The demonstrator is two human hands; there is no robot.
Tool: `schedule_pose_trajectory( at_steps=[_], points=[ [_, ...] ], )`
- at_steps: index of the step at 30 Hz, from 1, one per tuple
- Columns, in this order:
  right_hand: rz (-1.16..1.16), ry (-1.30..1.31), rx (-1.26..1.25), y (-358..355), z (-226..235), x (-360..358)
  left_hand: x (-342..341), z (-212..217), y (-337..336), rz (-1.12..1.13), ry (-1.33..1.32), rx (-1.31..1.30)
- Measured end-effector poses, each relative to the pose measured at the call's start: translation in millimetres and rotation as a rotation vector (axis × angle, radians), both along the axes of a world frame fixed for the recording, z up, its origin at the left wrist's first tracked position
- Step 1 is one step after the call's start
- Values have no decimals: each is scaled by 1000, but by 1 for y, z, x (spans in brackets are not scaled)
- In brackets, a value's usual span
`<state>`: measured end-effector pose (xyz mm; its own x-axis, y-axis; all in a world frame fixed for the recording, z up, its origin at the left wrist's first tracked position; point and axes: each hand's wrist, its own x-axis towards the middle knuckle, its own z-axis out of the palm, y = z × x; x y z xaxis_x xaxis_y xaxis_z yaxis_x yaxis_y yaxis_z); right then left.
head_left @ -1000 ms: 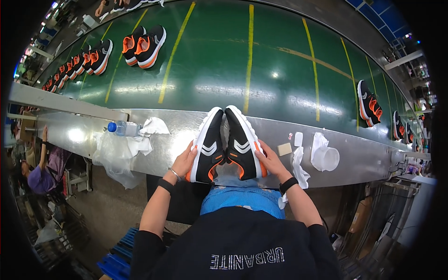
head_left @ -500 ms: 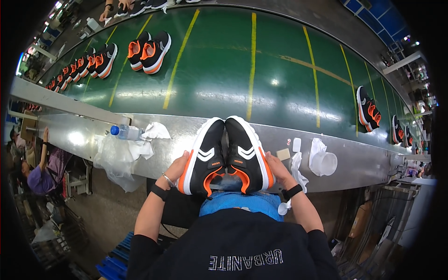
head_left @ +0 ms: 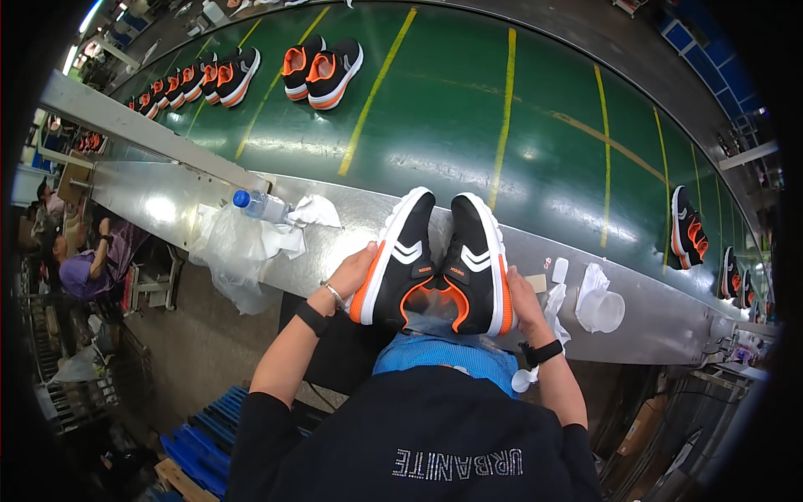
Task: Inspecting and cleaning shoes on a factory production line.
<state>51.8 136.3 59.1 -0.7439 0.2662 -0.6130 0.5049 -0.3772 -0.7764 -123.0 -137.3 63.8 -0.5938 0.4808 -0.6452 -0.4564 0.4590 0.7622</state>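
A pair of black sneakers with orange linings and white soles stands side by side in front of me, toes pointing away. My left hand (head_left: pixel 353 274) is closed around the outer heel side of the left sneaker (head_left: pixel 405 266). The right sneaker (head_left: pixel 475 269) is gripped the same way by my right hand (head_left: pixel 524 303), at its orange outer heel. Both shoes are over the near edge of the metal ledge, with a gap between their toes. My fingertips under the soles are hidden.
Beyond the metal ledge (head_left: pixel 368 209) runs a green conveyor belt (head_left: pixel 452 109) with yellow lines, carrying more sneakers (head_left: pixel 335 75). A blue-capped bottle (head_left: pixel 266 207), plastic bag (head_left: pixel 230 268) and white cloth lie left; a translucent cup (head_left: pixel 604 311) stands right. Another person (head_left: pixel 79 272) is at far left.
The view has turned, so the belt, ledge and its items appear shifted right. The sneakers' toes have spread slightly apart. Both hands keep their hold.
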Motion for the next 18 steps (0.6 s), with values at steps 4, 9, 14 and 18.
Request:
schedule_pose_trajectory(
  at_steps=[4,9,14,18],
  points=[
    [-30,-15,99,-6,9,-9,-1,3,3,34,76,8],
    [-106,-2,88,-8,7,-13,-5,4,11,113,47,98],
    [-154,31,-33,-7,6,-21,-12,-2,19,276,-126,275],
    [-259,178,-362,-7,8,-32,-17,8,28,420,-381,454]
  ],
)
